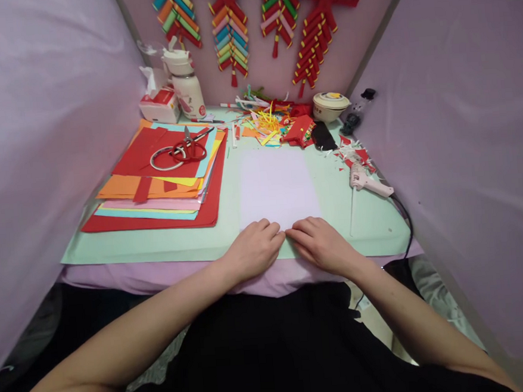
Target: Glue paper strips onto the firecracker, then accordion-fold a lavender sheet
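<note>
A white sheet of paper point(277, 186) lies flat on the pale green table cover, its near edge under my fingers. My left hand point(257, 247) is closed on that edge left of its middle, fingers curled and pressed together. Close beside it, my right hand point(321, 244) pinches the same edge, with the fingertips of both hands almost meeting. The fingers hide most of the near edge, so I cannot tell whether it is folded or rolled there.
At left is a stack of coloured paper point(154, 194) with red-handled scissors point(189, 148) and a tape roll point(168, 158) on it. A glue gun point(368, 179) lies right, its cord over the edge. Behind are paper scraps point(267, 121), a bottle point(186, 88), a tissue box point(160, 104) and a lidded bowl point(329, 106).
</note>
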Demonstrator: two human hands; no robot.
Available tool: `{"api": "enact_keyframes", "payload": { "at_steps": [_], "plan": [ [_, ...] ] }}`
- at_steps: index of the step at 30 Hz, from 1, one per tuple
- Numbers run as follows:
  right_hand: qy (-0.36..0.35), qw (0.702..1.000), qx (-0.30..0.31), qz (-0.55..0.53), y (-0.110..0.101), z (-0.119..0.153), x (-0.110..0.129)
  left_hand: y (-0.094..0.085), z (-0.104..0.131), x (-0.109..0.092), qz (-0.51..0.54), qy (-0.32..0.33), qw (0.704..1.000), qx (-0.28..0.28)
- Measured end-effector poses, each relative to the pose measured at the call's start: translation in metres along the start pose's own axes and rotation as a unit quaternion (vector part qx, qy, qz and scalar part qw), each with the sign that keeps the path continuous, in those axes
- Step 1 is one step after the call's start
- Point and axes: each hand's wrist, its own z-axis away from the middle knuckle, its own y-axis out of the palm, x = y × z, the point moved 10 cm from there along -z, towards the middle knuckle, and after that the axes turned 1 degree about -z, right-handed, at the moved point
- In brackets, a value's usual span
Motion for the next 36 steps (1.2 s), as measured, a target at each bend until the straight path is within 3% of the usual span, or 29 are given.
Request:
{"api": "enact_keyframes", "payload": {
  "at_steps": [7, 15, 26, 36],
  "plan": [
    [-0.032, 0.999, 0.026, 0.018, 0.003, -0.006, 0.001, -0.002, -0.002, 0.0, 0.006, 0.02, 1.0, -0.01],
    [-0.045, 0.999, 0.002, 0.007, -0.004, -0.002, -0.001, -0.008, -0.001, 0.005, -0.004, 0.036, 0.999, -0.015],
    [-0.02, 1.0, -0.009, 0.015, -0.01, 0.021, -0.019, -0.024, 0.034, 0.028, 0.001, 0.004, 0.999, -0.044],
    [0.032, 0.998, -0.054, 0.004, -0.022, 0.048, -0.038, -0.033, 0.06, 0.045, -0.007, -0.038, 0.995, -0.09]
  ]
}}
